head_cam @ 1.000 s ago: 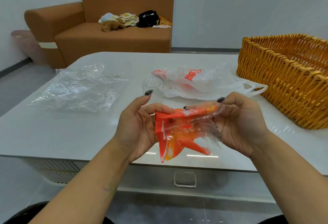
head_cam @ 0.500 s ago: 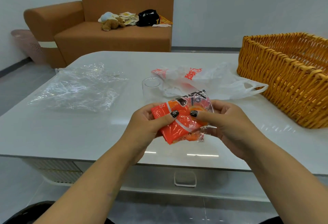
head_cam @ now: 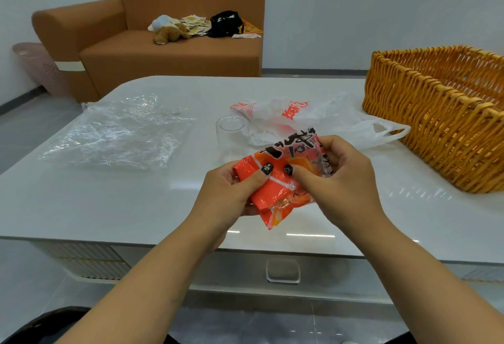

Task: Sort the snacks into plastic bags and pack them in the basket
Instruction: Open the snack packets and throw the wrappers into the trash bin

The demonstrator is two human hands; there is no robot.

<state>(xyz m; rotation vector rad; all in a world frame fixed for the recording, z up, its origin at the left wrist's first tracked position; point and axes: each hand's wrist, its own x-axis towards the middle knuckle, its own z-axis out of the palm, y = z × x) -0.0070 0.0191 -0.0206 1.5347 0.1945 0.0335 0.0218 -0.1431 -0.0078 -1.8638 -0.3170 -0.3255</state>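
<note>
Above the near edge of the glossy white bench (head_cam: pixel 136 201), I see my left hand (head_cam: pixel 231 193) and right hand (head_cam: pixel 335 180) both pinching an orange snack packet (head_cam: pixel 275 188), held off the surface. On the bench lie clear plastic bags (head_cam: pixel 117 133) at left, an upturned glass (head_cam: pixel 231 136), a white carrier bag (head_cam: pixel 313 120) and a wicker basket (head_cam: pixel 436 114) at right. Beyond stands a brown sofa (head_cam: pixel 169 51) carrying clutter; a pink bin (head_cam: pixel 41 68) sits beside it.

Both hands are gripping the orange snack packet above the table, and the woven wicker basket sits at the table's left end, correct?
Not quite. The head view shows the woven wicker basket at the right end of the white table, not the left. The rest holds: the left hand and right hand both have a grip on the orange snack packet above the table.
</note>
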